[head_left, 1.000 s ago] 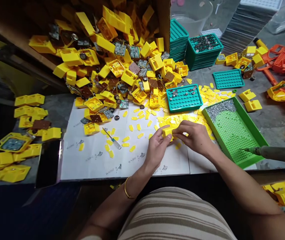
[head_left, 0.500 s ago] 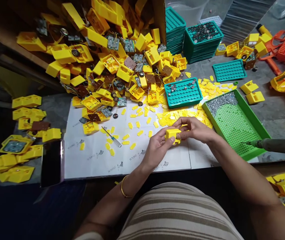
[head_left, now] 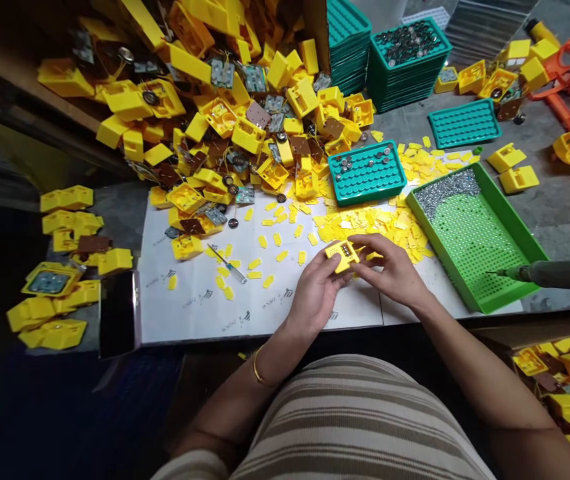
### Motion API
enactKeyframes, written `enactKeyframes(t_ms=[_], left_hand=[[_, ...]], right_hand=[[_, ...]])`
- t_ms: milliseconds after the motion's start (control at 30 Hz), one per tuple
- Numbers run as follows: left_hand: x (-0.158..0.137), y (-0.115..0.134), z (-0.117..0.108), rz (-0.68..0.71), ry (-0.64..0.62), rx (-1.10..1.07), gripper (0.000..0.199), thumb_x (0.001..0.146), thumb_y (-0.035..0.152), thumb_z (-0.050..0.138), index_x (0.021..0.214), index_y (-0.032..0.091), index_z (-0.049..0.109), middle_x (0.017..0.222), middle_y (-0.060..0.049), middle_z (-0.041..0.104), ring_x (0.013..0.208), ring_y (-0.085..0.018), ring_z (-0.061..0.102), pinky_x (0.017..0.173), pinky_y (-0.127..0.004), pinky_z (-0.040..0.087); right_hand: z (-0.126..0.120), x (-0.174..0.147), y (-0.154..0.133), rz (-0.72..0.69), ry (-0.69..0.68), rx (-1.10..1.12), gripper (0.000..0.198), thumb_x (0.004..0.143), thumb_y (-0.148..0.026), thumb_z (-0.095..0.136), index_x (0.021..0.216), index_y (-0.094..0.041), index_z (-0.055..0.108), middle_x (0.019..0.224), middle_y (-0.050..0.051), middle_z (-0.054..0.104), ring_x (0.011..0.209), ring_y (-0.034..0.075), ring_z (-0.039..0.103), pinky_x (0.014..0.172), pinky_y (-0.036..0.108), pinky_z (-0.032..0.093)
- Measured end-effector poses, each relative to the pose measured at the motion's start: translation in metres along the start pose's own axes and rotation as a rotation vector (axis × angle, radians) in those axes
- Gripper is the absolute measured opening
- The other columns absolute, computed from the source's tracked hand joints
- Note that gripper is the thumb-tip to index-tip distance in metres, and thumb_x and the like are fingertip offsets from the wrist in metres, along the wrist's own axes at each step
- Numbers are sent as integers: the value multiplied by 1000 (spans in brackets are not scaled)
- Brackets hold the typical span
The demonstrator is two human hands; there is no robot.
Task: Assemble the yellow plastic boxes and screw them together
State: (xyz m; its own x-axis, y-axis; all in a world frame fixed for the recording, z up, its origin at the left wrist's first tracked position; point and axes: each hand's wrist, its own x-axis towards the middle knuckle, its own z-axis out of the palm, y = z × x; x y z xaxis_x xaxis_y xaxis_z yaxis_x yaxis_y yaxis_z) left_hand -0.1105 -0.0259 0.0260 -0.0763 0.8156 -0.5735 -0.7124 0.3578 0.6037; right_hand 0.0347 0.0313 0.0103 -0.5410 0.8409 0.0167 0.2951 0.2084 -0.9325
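Observation:
A small yellow plastic case [head_left: 339, 257] is between my hands above the white paper. Its upturned face has a grid of small holes and an open compartment with shiny metal parts inside. My left hand [head_left: 312, 290] is closed around its left side, thumb on top. At its right edge are the bent thumb and fingers of my right hand [head_left: 389, 270], gripping it by the end. Flat yellow covers [head_left: 375, 230] lie in a heap just beyond my hands, with several more scattered to the left. A screwdriver [head_left: 229, 265] with a clear handle rests on the paper.
Yellow cases with wires and circuit boards pile up [head_left: 245, 133] at the back left. A teal tray [head_left: 367, 175] holds a few button cells. Screws fill one end of a green tray [head_left: 479, 233]; a power screwdriver [head_left: 555, 273] juts over it. A phone [head_left: 119, 313] lies left.
The yellow case has been turned so its holed face and open compartment face up. My right-hand fingers have shifted at its right edge. The camera view has tilted slightly.

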Motion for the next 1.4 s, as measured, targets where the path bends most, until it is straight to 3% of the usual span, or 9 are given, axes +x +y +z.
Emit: enactKeyframes(t_ms=[200, 367, 567, 767, 900, 1067, 1133, 1267, 1400], left_hand=[[-4, -4, -3, -20, 44, -3, 34, 72, 14, 71, 104, 16, 60, 102, -5, 69, 97, -18, 66, 95, -37, 50], [-4, 11, -19, 7, 112, 6, 38, 67, 8, 72, 102, 17, 60, 101, -4, 70, 92, -17, 68, 92, -35, 53], [-3, 20, -28, -17, 87, 9, 33, 71, 7, 67, 101, 16, 59, 103, -5, 70, 101, -21, 69, 94, -36, 53], [-6, 14, -26, -78, 94, 33, 32, 72, 7, 67, 100, 17, 56, 100, -5, 69, 94, -19, 69, 79, -28, 54], [-4, 8, -25, -88, 89, 45, 37, 74, 10, 66, 110, 18, 61, 98, -1, 66, 78, -9, 64, 69, -20, 50], [2, 0, -15, -232, 16, -51, 23, 83, 17, 57, 105, 13, 64, 105, -9, 68, 91, -19, 68, 79, -30, 54], [2, -3, -11, -257, -18, -57, 22, 86, 20, 54, 104, 12, 65, 108, -11, 67, 95, -23, 68, 82, -34, 55], [-1, -13, -3, -193, -42, 54, 22, 84, 20, 58, 105, 15, 64, 109, -9, 66, 97, -23, 68, 82, -36, 55], [-6, -25, 3, -92, -45, 106, 24, 82, 17, 61, 106, 18, 63, 110, -5, 65, 96, -19, 66, 87, -36, 54]], right_hand=[[0, -3, -5, -114, -36, -209, 35, 83, -18, 57, 118, -20, 58, 101, 7, 62, 88, 18, 62, 77, 33, 55], [-10, -9, -2, -111, -16, -265, 26, 89, -28, 59, 113, -20, 64, 102, 8, 62, 81, 16, 62, 72, 29, 52], [-2, -14, 1, -85, -328, -741, 23, 96, -26, 47, 102, -20, 69, 98, 8, 63, 74, 17, 60, 58, 28, 41], [5, -42, 2, -271, -313, -935, 21, 93, -18, 50, 103, -13, 68, 96, 11, 69, 84, 23, 62, 64, 32, 49], [1, -99, 20, -400, -191, -819, 37, 92, -28, 56, 124, -9, 60, 120, 16, 66, 108, 28, 59, 83, 40, 54], [-14, -131, 37, -479, -84, -550, 35, 93, -10, 49, 125, -20, 61, 107, 10, 71, 103, 20, 64, 81, 34, 57], [-19, -123, 29, -365, -16, -392, 29, 92, -13, 53, 116, -21, 66, 102, 9, 70, 97, 19, 66, 79, 32, 58], [-18, -91, 4, 110, 315, 33, 9, 85, -24, 65, 90, -21, 72, 83, 4, 67, 72, 14, 67, 62, 26, 57], [-6, -62, -6, 384, 422, 564, 22, 73, -35, 77, 83, -18, 69, 64, -1, 67, 54, 12, 65, 52, 23, 56]])
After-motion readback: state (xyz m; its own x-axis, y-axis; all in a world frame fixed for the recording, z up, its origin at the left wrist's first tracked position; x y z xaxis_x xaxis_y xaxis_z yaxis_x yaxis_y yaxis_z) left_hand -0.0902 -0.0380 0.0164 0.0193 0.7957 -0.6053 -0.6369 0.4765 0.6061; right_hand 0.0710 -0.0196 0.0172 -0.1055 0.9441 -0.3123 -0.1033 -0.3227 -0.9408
